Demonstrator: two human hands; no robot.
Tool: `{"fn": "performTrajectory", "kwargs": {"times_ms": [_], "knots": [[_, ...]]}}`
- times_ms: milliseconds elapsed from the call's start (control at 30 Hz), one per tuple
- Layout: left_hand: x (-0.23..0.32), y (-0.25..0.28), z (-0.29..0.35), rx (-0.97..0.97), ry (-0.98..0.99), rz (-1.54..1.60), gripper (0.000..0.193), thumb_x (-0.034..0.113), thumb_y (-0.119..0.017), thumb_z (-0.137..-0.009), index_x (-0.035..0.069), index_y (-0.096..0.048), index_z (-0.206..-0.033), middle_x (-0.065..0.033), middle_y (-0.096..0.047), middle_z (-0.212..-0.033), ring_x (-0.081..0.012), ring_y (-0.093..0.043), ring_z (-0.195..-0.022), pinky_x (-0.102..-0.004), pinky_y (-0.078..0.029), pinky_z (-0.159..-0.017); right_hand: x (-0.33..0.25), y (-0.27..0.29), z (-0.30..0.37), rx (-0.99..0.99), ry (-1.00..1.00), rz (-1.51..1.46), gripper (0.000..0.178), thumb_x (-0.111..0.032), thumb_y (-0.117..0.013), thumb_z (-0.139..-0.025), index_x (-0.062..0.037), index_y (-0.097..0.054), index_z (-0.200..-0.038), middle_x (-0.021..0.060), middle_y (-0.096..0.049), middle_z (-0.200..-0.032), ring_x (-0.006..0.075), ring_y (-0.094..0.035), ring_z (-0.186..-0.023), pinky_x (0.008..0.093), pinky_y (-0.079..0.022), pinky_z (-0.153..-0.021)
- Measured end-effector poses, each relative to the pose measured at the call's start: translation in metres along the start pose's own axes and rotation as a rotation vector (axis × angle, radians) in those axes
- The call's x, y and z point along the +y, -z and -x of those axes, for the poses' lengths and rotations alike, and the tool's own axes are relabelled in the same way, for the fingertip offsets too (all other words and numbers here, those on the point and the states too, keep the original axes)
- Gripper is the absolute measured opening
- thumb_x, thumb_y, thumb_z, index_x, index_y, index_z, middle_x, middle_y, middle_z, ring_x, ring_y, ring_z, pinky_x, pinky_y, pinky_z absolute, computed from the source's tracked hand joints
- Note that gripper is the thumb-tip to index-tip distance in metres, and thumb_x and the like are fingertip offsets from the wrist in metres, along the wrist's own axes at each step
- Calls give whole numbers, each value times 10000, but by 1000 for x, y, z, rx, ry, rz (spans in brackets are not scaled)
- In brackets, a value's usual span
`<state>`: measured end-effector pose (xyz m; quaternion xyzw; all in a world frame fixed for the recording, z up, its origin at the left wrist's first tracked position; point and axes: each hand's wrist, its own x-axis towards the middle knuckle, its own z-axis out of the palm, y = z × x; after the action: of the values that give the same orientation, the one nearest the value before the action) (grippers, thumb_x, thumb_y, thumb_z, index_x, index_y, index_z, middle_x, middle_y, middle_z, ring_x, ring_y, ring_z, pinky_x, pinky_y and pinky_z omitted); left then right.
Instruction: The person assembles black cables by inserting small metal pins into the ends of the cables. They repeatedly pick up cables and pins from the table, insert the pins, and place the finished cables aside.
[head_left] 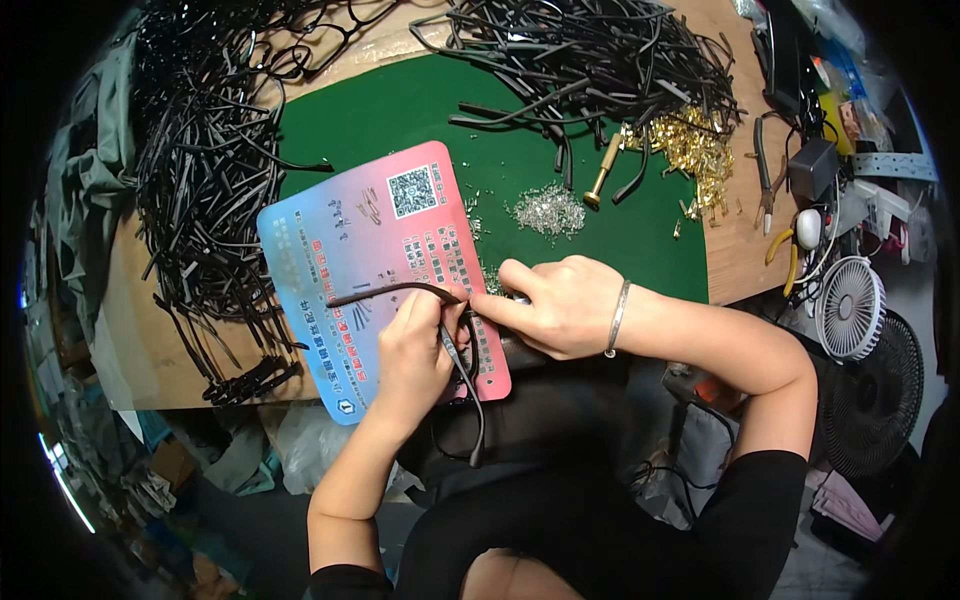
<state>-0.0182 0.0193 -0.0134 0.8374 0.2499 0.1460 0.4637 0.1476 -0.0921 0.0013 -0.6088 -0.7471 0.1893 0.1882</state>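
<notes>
My left hand (pixel 410 350) is closed around a pair of dark eyeglass frames (pixel 390 292) above the lower part of a blue-and-pink printed mat (pixel 290 262). One temple sticks out to the left, and another hangs down toward my lap. My right hand (pixel 562 305) is curled, its fingertips meeting the frames by my left fingers. Something small and shiny shows under its curled fingers, too hidden to name. A few small metal pieces (pixel 368 205) lie on the mat. Just beyond my right hand is a heap of tiny silver parts (pixel 550 212).
A brass-coloured screwdriver (pixel 604 172) lies on the green work surface (pixel 350 115) near a spill of small gold parts (pixel 690 150). Black temples are heaped at left (pixel 210 200) and far right (pixel 580 60). Pliers (pixel 780 245) and a white fan (pixel 850 308) stand at right.
</notes>
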Motion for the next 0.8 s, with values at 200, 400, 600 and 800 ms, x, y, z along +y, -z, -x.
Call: {"fn": "performTrajectory", "kwargs": {"times_ms": [200,400,600,800], "knots": [[-3,-2,3,38,-17,-9,102,-29,-564,-820,23,-561,-908,-91,-578,-725,-187,-598,-557,-305,-474,-507,-2,-1,-2,-14,-27,-5,403,-177,-607,-747,-56,-486,-1111,121,-474,-811,253,-583,-531,378,-482,-434],[0,-3,1,33,6,23,147,-71,-546,-795,15,-570,-912,-80,-568,-704,-193,-603,-584,-301,-474,-516,-3,-1,-2,-9,-33,3,392,-193,-602,-756,-46,-470,-1095,138,-472,-817,263,-594,-542,384,-492,-444],[-10,-4,2,135,-152,-1,97,-25,-569,-855,-20,-573,-952,-91,-597,-777,-135,-583,-554,-251,-477,-510,-14,9,13,17,-153,-20,397,-265,-610,-796,-70,-489,-1120,127,-469,-847,252,-605,-583,349,-499,-474],[-5,-10,-33,255,-147,-138,259,-112,-500,-809,-36,-555,-1050,-176,-613,-958,-293,-645,-813,-374,-506,-656,-22,2,24,8,-278,96,483,-299,-637,-788,-85,-488,-1194,117,-473,-881,230,-602,-583,324,-495,-471]]}}
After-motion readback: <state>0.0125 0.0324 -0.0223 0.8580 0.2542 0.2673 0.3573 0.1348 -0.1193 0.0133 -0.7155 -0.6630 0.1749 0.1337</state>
